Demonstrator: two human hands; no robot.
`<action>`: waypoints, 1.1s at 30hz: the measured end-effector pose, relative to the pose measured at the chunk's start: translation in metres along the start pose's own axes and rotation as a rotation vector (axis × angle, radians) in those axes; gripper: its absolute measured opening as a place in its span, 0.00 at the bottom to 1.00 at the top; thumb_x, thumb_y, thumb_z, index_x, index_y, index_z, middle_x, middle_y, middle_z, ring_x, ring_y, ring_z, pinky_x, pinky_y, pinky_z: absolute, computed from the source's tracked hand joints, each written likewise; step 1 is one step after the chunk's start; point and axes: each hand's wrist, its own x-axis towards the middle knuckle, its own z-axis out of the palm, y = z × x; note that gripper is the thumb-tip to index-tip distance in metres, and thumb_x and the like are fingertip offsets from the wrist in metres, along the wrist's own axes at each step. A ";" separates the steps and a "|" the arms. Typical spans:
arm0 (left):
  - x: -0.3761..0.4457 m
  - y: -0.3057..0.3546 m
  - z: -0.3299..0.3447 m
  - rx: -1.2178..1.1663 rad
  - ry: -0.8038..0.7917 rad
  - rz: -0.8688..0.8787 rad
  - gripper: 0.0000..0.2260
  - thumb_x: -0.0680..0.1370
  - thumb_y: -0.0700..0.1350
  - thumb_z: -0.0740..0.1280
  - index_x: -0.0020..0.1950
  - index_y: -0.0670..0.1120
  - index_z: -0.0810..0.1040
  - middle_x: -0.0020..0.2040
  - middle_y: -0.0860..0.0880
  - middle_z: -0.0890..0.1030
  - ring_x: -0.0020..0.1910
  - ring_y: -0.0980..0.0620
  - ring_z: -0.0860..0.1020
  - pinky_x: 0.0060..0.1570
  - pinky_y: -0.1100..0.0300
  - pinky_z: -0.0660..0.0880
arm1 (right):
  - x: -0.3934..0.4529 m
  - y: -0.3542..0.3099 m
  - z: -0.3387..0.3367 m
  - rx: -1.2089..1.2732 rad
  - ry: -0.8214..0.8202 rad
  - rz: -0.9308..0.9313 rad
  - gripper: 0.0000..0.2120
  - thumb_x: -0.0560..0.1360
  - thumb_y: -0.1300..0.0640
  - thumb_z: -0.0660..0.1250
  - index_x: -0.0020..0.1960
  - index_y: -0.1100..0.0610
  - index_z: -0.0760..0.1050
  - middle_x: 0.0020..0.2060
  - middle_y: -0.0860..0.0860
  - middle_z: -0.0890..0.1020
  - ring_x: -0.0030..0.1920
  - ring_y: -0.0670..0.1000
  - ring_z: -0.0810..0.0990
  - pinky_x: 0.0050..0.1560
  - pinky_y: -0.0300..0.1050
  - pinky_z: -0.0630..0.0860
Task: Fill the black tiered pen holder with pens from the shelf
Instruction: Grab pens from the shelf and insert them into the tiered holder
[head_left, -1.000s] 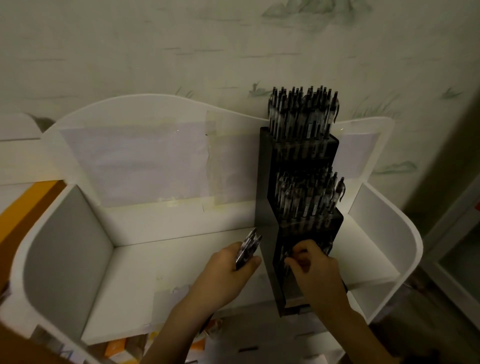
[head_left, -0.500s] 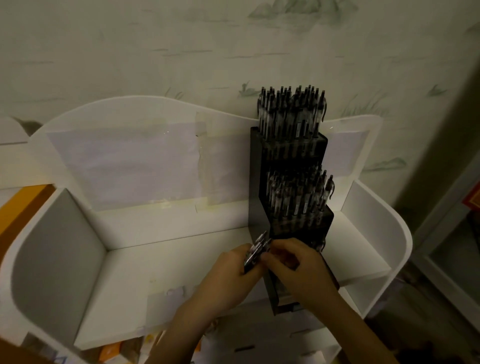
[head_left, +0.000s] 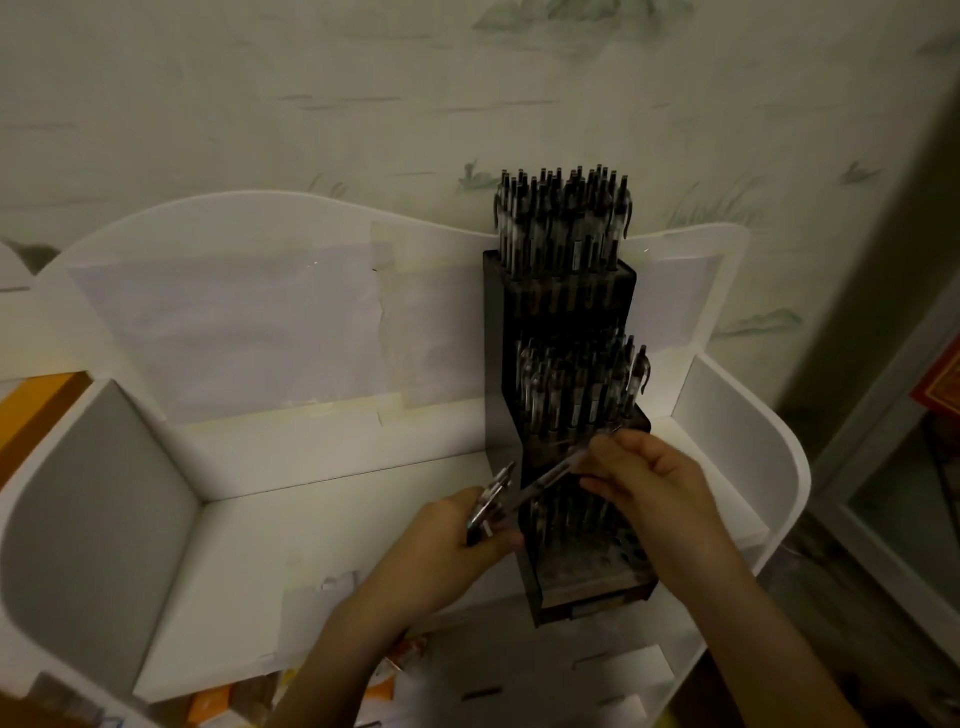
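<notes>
Head view, dim light. A black tiered plastic pen holder (head_left: 563, 415) stands upright on the right part of a white curved-backed shelf unit (head_left: 322, 499), its back against the shelf's rear panel. Top tier: packed with upright dark clip pens (head_left: 563, 223). Middle tier: likewise crowded with pens (head_left: 582, 389). Bottom tier (head_left: 592, 566): only partly filled, with open holes visible toward its front. The person's left hand (head_left: 452, 551) sits just left of the holder's base, fingers curled round a small bundle of dark pens (head_left: 491, 501) whose ends stick up past the thumb. The right hand (head_left: 654, 493) is in front of the holder between the middle and bottom tiers, thumb and fingertips pinching one end of a single slim pen (head_left: 550, 475); that pen lies slanted, its lower end reaching down to the bundle in the left hand. Whether it is clear of the bundle cannot be told. Pale sheets of paper (head_left: 234, 332) are taped on the shelf's rear panel. Orange-and-white boxes (head_left: 218, 701) show below the shelf's front edge. Behind is pale wallpaper with a faint green pattern (head_left: 363, 93).
</notes>
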 end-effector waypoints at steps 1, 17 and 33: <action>0.000 -0.003 -0.001 0.010 0.006 -0.001 0.07 0.76 0.52 0.69 0.41 0.53 0.74 0.34 0.54 0.75 0.31 0.63 0.73 0.33 0.71 0.69 | 0.002 -0.004 -0.003 0.004 0.021 -0.044 0.09 0.77 0.60 0.66 0.52 0.64 0.80 0.44 0.57 0.86 0.48 0.55 0.84 0.53 0.47 0.79; 0.006 -0.003 0.001 0.002 0.031 -0.031 0.08 0.79 0.50 0.66 0.40 0.54 0.73 0.35 0.53 0.75 0.32 0.62 0.73 0.34 0.72 0.68 | 0.006 0.046 -0.015 -0.724 0.128 -0.482 0.06 0.74 0.58 0.72 0.51 0.53 0.78 0.39 0.39 0.81 0.44 0.36 0.80 0.43 0.23 0.73; 0.009 0.001 0.005 -0.026 0.047 -0.021 0.07 0.79 0.50 0.66 0.41 0.53 0.73 0.34 0.54 0.75 0.30 0.63 0.73 0.32 0.71 0.68 | 0.011 0.084 -0.013 -0.844 0.042 -0.364 0.07 0.73 0.53 0.73 0.49 0.52 0.81 0.40 0.44 0.83 0.42 0.42 0.82 0.45 0.35 0.80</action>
